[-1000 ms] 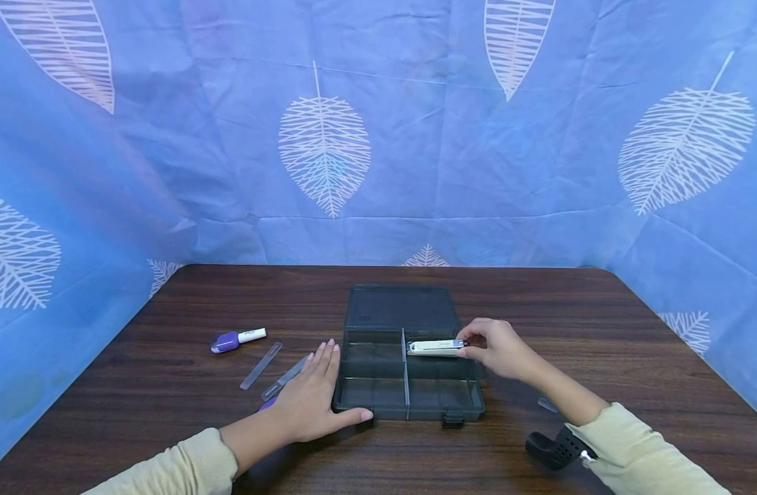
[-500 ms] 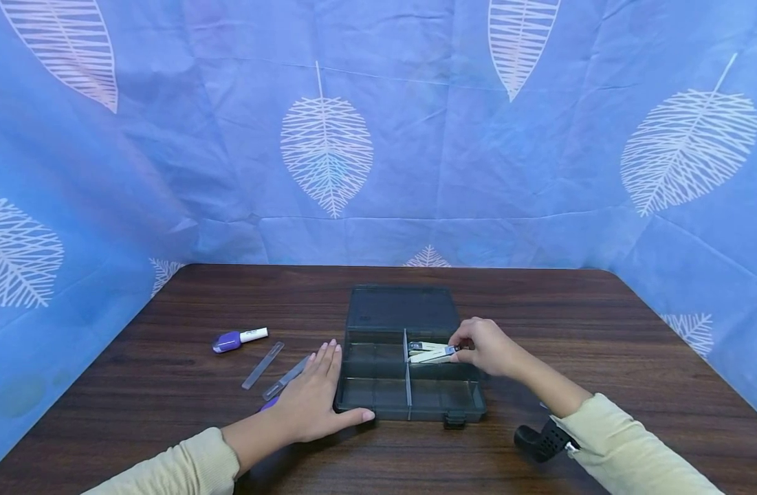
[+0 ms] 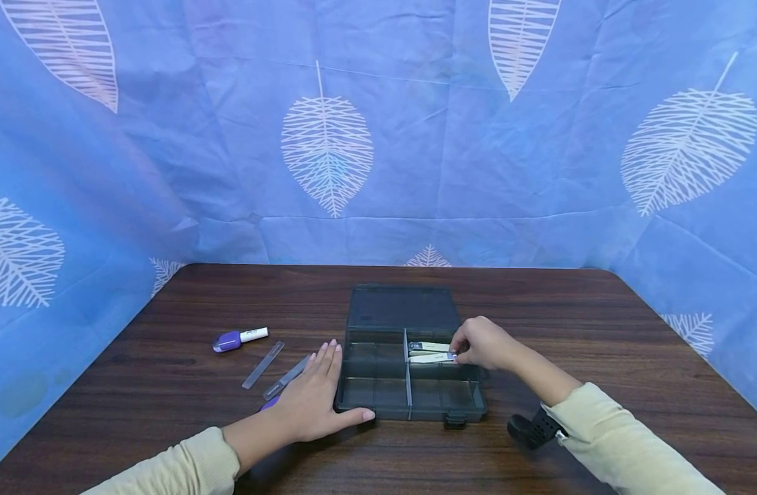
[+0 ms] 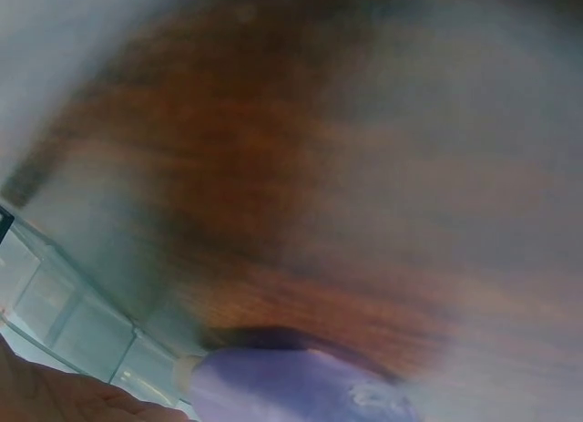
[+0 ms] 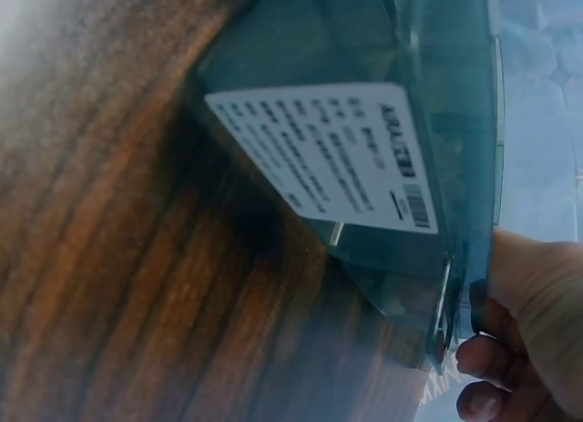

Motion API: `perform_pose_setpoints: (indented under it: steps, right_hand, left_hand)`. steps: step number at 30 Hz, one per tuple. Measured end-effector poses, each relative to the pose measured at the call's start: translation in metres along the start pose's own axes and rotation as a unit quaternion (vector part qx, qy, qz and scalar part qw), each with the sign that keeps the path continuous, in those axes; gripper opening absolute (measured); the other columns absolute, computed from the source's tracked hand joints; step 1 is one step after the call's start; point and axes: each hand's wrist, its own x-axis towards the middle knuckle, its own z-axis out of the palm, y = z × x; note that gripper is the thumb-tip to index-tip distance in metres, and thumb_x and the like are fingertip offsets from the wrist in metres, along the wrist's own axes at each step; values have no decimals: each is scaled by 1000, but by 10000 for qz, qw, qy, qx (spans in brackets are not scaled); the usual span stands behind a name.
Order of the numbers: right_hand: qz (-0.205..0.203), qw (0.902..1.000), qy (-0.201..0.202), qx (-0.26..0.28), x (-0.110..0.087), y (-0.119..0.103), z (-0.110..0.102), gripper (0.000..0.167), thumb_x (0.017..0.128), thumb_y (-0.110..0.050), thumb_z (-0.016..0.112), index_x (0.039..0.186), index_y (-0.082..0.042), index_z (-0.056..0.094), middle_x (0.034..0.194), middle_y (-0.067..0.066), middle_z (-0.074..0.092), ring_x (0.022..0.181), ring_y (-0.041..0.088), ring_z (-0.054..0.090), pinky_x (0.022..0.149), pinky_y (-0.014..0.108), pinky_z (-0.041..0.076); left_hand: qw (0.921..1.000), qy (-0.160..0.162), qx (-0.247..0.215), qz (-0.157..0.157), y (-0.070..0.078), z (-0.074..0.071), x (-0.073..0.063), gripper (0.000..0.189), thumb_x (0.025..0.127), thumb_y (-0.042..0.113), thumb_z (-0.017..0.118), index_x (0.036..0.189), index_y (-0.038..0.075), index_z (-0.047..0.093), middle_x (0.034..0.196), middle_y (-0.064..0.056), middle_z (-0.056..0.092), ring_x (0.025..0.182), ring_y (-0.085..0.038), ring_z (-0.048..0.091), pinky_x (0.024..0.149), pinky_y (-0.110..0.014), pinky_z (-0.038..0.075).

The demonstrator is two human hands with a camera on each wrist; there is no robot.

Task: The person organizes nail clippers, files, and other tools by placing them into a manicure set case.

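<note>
A smoky, see-through divided box (image 3: 378,405) lies on the table with its lid (image 3: 403,308) folded back. Two pale nail clippers, one (image 3: 429,346) behind the other (image 3: 430,357), sit side by side in its far right compartment. The right hand (image 3: 486,344) reaches over the box's right side and pinches the right end of the nearer clipper; its fingertips are partly hidden. Flat fingers of the left hand (image 3: 310,402) rest along the box's left wall, thumb at the front corner. The right wrist view shows the right hand (image 5: 537,322) at the box wall with a white label (image 5: 328,158).
Left of the box lie a purple polish bottle (image 3: 228,342) with a white cap, a clear strip (image 3: 263,366) and another strip (image 3: 285,379) partly under the left hand. A second purple bottle (image 4: 291,385) lies beneath that hand. A black object (image 3: 533,430) sits by the right sleeve.
The right hand has moved slightly left and lowered a clipper in front of another one in the far right compartment. The left hand stays in place.
</note>
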Motion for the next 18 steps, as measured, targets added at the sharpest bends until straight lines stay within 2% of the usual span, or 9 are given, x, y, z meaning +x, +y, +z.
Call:
perform_pose_setpoints:
  steps: [6, 10, 13, 15, 18]
  right_hand:
    - [11, 9999, -110, -49, 3, 1, 0, 6, 80, -4, 68, 77, -7, 72, 72, -3, 67, 64, 2, 56, 58, 18, 47]
    - [-123, 9999, -37, 12, 1, 2, 1, 6, 80, -4, 68, 77, -8, 72, 72, -3, 68, 64, 3, 57, 58, 18, 48]
    - [-161, 9997, 151, 98, -1, 4, 2, 3, 81, -9, 69, 80, -8, 73, 76, -1, 69, 64, 2, 57, 57, 18, 47]
    - [-171, 9991, 381, 84, -4, 4, 3, 6, 81, -11, 69, 84, -7, 73, 80, 1, 70, 66, 5, 58, 56, 19, 45]
    - [-113, 9968, 791, 92, -8, 2, 3, 10, 81, -12, 69, 88, -7, 73, 83, 2, 70, 65, 5, 53, 55, 21, 40]
  left_hand:
    - [10000, 1, -37, -1, 0, 0, 0, 111, 76, 78, 43, 147, -3, 15, 154, -22, 13, 143, -33, 13, 114, -49, 20]
    - [10000, -3, -33, -3, 0, 1, 0, 111, 76, 79, 43, 147, -3, 15, 154, -21, 13, 143, -33, 12, 114, -49, 20]
    - [10000, -5, -34, 1, -1, 1, 0, 111, 76, 79, 42, 147, -3, 15, 154, -22, 13, 143, -33, 12, 114, -49, 20]
    - [10000, -14, -38, -1, -1, 1, 0, 111, 76, 79, 42, 147, -3, 15, 154, -21, 12, 143, -33, 12, 114, -49, 20]
    - [10000, -27, -42, -19, -1, 0, 0, 112, 76, 79, 42, 147, -3, 15, 154, -21, 12, 144, -33, 12, 114, -48, 20]
